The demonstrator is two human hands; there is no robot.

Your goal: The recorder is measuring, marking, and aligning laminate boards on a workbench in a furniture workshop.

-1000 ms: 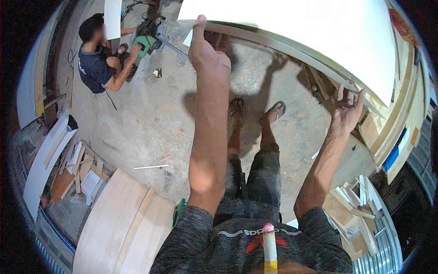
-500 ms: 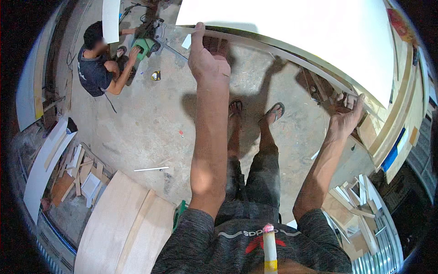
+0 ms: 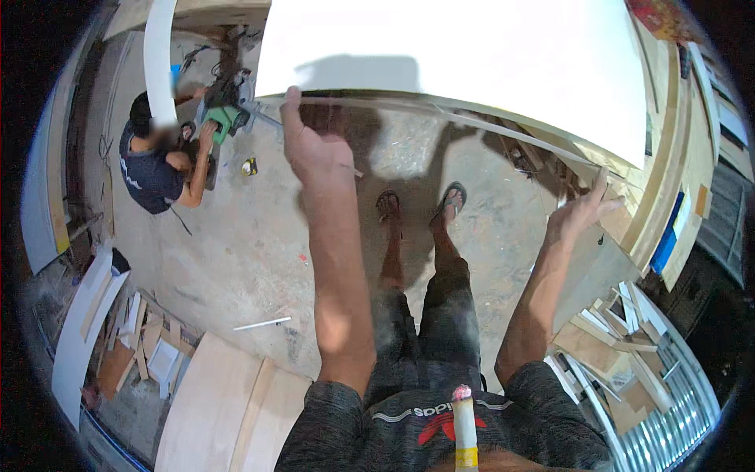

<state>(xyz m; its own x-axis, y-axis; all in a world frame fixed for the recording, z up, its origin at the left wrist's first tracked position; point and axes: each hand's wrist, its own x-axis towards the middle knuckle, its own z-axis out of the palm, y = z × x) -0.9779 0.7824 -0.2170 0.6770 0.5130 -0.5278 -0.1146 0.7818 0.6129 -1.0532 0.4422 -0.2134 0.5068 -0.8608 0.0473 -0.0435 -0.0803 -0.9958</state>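
Note:
A large white panel (image 3: 472,55) fills the top of the view, with a thin pale strip (image 3: 511,132) along its near edge. My left hand (image 3: 316,153) grips that edge near its left corner, thumb up against the rim and the other fingers curled below. At the right end, my right hand (image 3: 578,212) has its thumb at the edge and a finger stretched out to the side. What lies beneath the panel there is partly hidden. A lit cigarette (image 3: 465,429) juts into view at the bottom.
A person (image 3: 157,169) crouches at the left, hands at a green power tool (image 3: 222,122). A tape measure (image 3: 249,167) lies on the floor. Offcuts (image 3: 161,354) are piled left and more scraps (image 3: 621,346) right. Plywood sheets (image 3: 676,157) stand at the right.
The view has shifted, and the panel now appears further left. My right hand's fingers, curled at the edge before, are now spread. My left thumb stays at the edge.

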